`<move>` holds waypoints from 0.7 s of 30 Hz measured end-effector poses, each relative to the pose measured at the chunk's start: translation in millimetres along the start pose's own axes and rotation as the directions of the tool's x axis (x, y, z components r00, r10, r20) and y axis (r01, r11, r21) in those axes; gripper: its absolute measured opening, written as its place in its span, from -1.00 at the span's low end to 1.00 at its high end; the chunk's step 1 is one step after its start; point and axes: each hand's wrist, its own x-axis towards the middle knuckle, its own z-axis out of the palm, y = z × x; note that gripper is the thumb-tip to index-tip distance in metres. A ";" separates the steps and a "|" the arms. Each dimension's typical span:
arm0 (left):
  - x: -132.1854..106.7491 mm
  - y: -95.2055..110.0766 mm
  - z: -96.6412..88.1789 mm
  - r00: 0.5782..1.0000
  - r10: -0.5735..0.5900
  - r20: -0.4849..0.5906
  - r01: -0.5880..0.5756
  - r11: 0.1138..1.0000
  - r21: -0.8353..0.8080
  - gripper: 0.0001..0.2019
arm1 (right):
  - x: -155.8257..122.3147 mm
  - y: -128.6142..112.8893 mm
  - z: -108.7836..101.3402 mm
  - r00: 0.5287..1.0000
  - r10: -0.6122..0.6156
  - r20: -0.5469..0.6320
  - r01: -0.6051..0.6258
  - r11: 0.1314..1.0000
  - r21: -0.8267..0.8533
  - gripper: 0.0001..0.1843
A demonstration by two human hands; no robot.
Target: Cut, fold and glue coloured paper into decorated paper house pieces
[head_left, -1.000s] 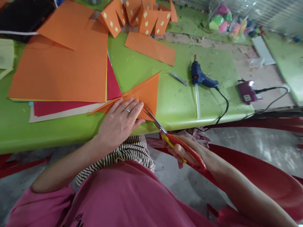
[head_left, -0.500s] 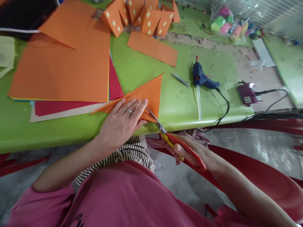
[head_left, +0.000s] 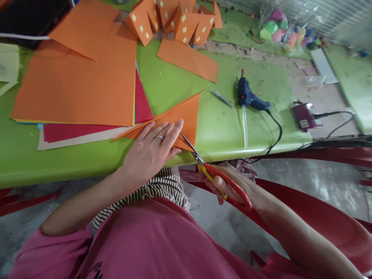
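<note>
Folded orange paper (head_left: 190,120) lies on tabletop (head_left: 87,162), under left hand (head_left: 149,149), flat, fingers slightly spread. Right hand (head_left: 226,188), nearer person's body, grips red-and-yellow scissors (head_left: 216,171), upper blade over paper beside left hand.

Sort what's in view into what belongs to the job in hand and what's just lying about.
In the job:
folded orange paper triangle, under the left hand
metal scissors with red and yellow handles, in the right hand

Apparently just lying about:
blue plastic glue gun
silver metal tool
flat orange paper strip
stack of coloured paper sheets
</note>
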 end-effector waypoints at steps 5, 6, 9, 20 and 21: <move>0.0 0.2 -1.8 1.000 -0.006 0.019 0.006 1.000 0.005 -0.46 | 3.2 7.2 -5.7 0.995 0.064 0.071 -0.067 0.997 0.038 -0.38; 0.0 0.2 -2.1 1.000 -0.009 0.022 0.008 1.000 0.007 -0.46 | 3.7 7.8 -6.0 0.995 0.071 0.070 -0.074 0.996 0.039 -0.39; 0.3 0.4 -2.3 0.999 -0.014 0.030 0.014 1.000 0.004 -0.46 | 4.9 7.1 -5.6 0.994 0.087 0.073 -0.092 0.994 0.063 -0.37; -7.5 -1.0 -6.3 0.988 0.095 -0.119 -0.086 0.993 0.075 -0.60 | 4.7 2.7 -0.2 0.991 0.127 0.047 -0.134 0.975 0.180 -0.32; -9.7 -1.3 -6.9 0.984 0.104 -0.143 -0.092 0.992 0.090 -0.63 | 4.5 3.9 -0.1 0.991 0.122 0.053 -0.130 0.976 0.174 -0.33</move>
